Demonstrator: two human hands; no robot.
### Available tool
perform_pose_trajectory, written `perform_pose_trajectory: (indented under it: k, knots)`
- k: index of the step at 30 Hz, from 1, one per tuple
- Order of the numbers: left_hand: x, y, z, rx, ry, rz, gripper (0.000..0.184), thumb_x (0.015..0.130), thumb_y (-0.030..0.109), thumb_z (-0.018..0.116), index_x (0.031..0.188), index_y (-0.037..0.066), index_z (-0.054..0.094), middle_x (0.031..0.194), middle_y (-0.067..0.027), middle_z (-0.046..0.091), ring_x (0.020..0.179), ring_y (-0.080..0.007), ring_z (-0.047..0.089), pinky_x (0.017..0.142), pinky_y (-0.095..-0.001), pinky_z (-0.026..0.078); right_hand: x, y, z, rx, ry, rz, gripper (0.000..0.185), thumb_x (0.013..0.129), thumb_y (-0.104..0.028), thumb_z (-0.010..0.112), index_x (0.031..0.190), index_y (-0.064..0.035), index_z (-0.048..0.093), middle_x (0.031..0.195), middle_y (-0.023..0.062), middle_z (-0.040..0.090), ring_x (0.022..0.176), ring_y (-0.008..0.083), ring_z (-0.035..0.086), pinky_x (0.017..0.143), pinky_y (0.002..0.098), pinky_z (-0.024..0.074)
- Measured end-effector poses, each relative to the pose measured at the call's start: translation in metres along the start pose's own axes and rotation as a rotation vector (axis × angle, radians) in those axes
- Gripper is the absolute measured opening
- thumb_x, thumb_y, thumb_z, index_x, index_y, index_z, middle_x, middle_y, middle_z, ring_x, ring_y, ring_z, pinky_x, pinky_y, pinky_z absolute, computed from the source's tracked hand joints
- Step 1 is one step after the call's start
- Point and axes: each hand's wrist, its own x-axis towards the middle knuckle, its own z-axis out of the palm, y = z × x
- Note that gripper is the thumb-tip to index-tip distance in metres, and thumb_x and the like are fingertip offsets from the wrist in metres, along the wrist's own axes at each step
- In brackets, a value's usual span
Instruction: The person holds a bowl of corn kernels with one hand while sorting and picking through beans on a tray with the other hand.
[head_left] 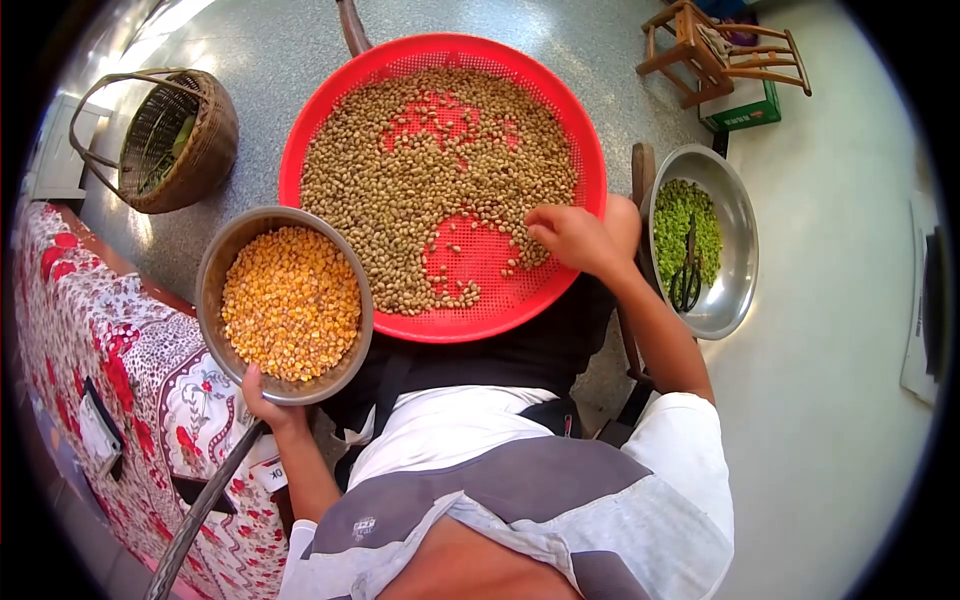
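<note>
A round red plastic sieve (295,165) rests over my lap, spread with small greenish-brown beans (365,170). Bare red mesh shows near its back and toward its front. My right hand (572,238) is over the sieve's right side, fingers curled together at the edge of the beans; whatever they pinch, if anything, is hidden. At the left, my left hand (266,402) grips the near rim of a metal bowl (210,300), thumb on the edge and fingers out of sight beneath. Yellow corn kernels (290,300) fill much of this bowl, which overlaps the sieve's front left edge.
A steel basin (738,255) on the right holds chopped green pieces (680,215) and black-handled scissors (687,275). A wicker basket (215,140) stands on the floor at left, beside a flower-patterned cloth (130,370). Wooden chair (700,55) and green box (750,110) stand back right.
</note>
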Motion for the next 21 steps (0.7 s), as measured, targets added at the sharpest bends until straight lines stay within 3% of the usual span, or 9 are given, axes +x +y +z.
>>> perform_pose_trajectory:
  k: [2,6,9,11,12,13,15,18,21]
  knots:
    - [0.000,0.000,-0.001,0.005,-0.006,0.008,0.066,0.085,0.029,0.049,0.141,-0.004,0.038,0.138,-0.0207,0.048,0.126,-0.0337,0.050,0.108,-0.0446,0.040,-0.004,-0.005,0.009,-0.213,0.126,-0.017,0.020,0.090,-0.021,0.058,0.100,-0.0063,0.067,0.095,0.0163,0.069,0.090,0.0349,0.066,0.079,0.0461,0.0517]
    - [0.003,-0.002,-0.008,0.022,0.024,0.008,0.066,0.085,0.029,0.049,0.140,-0.005,0.038,0.139,-0.0210,0.048,0.127,-0.0336,0.049,0.108,-0.0449,0.040,0.005,0.000,0.017,-0.254,0.090,0.027,0.018,0.090,-0.020,0.059,0.101,-0.0076,0.067,0.095,0.0155,0.069,0.089,0.0331,0.067,0.080,0.0437,0.0519]
    - [0.001,-0.001,-0.002,0.008,0.003,0.006,0.066,0.085,0.029,0.049,0.140,-0.005,0.039,0.139,-0.0208,0.048,0.127,-0.0333,0.049,0.108,-0.0448,0.040,0.018,0.000,0.031,0.077,0.077,-0.010,0.023,0.090,-0.019,0.061,0.108,-0.0066,0.066,0.101,0.0166,0.068,0.092,0.0322,0.067,0.082,0.0423,0.0524]
    - [0.000,-0.001,-0.002,-0.003,-0.009,0.007,0.065,0.085,0.029,0.049,0.140,-0.005,0.039,0.139,-0.0206,0.048,0.127,-0.0331,0.050,0.108,-0.0447,0.040,0.022,-0.004,0.040,0.331,0.397,-0.109,0.031,0.091,-0.015,0.062,0.120,-0.0031,0.062,0.112,0.0146,0.066,0.099,0.0278,0.066,0.083,0.0350,0.0532]
    - [0.001,-0.002,-0.006,0.005,0.011,0.003,0.065,0.085,0.029,0.049,0.140,-0.005,0.039,0.138,-0.0205,0.048,0.126,-0.0330,0.050,0.108,-0.0447,0.040,0.022,-0.003,0.037,0.149,0.461,-0.174,0.050,0.092,-0.018,0.062,0.136,-0.0002,0.049,0.136,0.0219,0.052,0.123,0.0359,0.053,0.099,0.0402,0.0462]
    - [0.002,-0.002,-0.007,0.014,0.031,-0.001,0.065,0.085,0.029,0.049,0.140,-0.005,0.039,0.138,-0.0203,0.048,0.126,-0.0329,0.050,0.108,-0.0446,0.040,0.021,-0.004,0.039,0.151,0.462,-0.172,0.050,0.092,-0.018,0.062,0.136,-0.0002,0.049,0.136,0.0219,0.052,0.123,0.0359,0.053,0.099,0.0402,0.0462]
    - [0.002,-0.003,-0.008,0.013,0.025,0.006,0.065,0.085,0.029,0.049,0.140,-0.005,0.039,0.138,-0.0199,0.049,0.126,-0.0328,0.050,0.108,-0.0445,0.039,0.021,-0.002,0.047,-0.182,0.685,-0.019,0.069,0.090,-0.023,0.063,0.146,0.0021,0.032,0.151,0.0273,0.031,0.143,0.0411,0.026,0.116,0.0494,0.0225]
    - [0.004,-0.001,-0.010,0.006,0.007,0.004,0.065,0.085,0.029,0.049,0.140,-0.005,0.039,0.138,-0.0199,0.049,0.126,-0.0331,0.050,0.108,-0.0446,0.039,0.031,0.016,0.051,-0.180,0.599,0.065,0.079,0.091,-0.029,0.061,0.151,0.0020,0.021,0.156,0.0298,0.016,0.147,0.0450,0.011,0.118,0.0532,0.0113]
    - [0.001,-0.001,-0.005,0.001,0.007,-0.011,0.066,0.085,0.028,0.049,0.141,-0.005,0.038,0.139,-0.0201,0.048,0.126,-0.0333,0.049,0.108,-0.0450,0.039,0.047,0.008,0.054,-0.225,0.469,0.185,0.077,0.091,-0.032,0.060,0.150,0.0011,0.023,0.156,0.0297,0.018,0.147,0.0446,0.013,0.119,0.0518,0.0112]
